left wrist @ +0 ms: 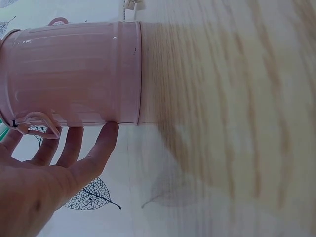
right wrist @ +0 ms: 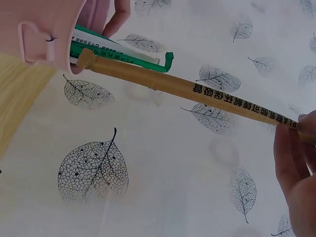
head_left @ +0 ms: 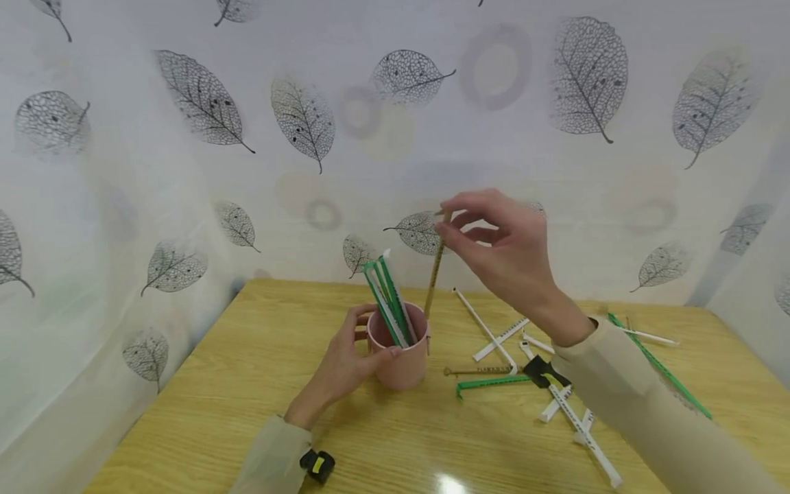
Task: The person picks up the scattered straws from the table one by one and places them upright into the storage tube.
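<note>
A small pink bucket (head_left: 401, 370) stands upright on the table, with several green and white paper-wrapped drinking straws (head_left: 389, 298) leaning inside. My left hand (head_left: 342, 360) holds the bucket from its left side, thumb at the front rim and fingers around the back. In the left wrist view, fingertips (left wrist: 109, 129) touch the bucket's wall beside a wire handle loop. Above and right of the bucket, my right hand (head_left: 503, 243) pinches a brown paper-wrapped straw (head_left: 435, 271) by its top end. This straw hangs steeply, its lower end at the bucket's right rim; black printing runs along its wrapper (right wrist: 217, 94).
Right of the bucket, several wrapped straws lie scattered: a brown one (head_left: 481, 371), a green one (head_left: 494, 383), white ones (head_left: 586, 436) and a long green one (head_left: 663, 370). A leaf-patterned cloth (head_left: 345, 137) hangs behind the wooden table (head_left: 247, 363).
</note>
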### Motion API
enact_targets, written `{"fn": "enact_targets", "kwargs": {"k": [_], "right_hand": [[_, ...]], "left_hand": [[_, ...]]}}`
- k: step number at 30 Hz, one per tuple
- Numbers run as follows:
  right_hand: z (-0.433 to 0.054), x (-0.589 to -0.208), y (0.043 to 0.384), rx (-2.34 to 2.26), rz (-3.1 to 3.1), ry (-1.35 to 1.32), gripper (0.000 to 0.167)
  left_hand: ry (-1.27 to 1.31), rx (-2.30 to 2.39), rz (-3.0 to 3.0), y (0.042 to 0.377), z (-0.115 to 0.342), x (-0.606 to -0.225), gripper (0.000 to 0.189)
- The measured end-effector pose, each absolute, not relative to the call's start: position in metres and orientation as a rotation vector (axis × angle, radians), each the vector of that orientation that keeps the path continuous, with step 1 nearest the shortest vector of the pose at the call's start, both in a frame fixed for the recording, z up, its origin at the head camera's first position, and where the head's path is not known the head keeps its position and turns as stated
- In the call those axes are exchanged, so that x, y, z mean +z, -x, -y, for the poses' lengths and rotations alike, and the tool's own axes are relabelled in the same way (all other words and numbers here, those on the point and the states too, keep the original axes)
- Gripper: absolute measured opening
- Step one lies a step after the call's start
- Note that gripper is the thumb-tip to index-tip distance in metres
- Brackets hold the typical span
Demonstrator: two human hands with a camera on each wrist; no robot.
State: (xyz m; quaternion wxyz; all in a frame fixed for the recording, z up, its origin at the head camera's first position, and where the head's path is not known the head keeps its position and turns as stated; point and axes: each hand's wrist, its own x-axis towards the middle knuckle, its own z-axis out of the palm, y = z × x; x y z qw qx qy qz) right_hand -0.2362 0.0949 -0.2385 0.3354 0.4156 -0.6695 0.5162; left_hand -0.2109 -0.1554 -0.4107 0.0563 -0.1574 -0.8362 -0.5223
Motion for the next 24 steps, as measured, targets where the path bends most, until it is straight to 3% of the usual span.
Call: {"fn": "enact_targets", "kwargs": {"k": [24], "right_hand": [[-0.078, -0.31, 0.265, 1.234, 1.864, -1.139, 0.021]], "left_hand": [[0.444, -1.608, 2.547, 0.211, 0.154, -0.409, 0.071]]}}
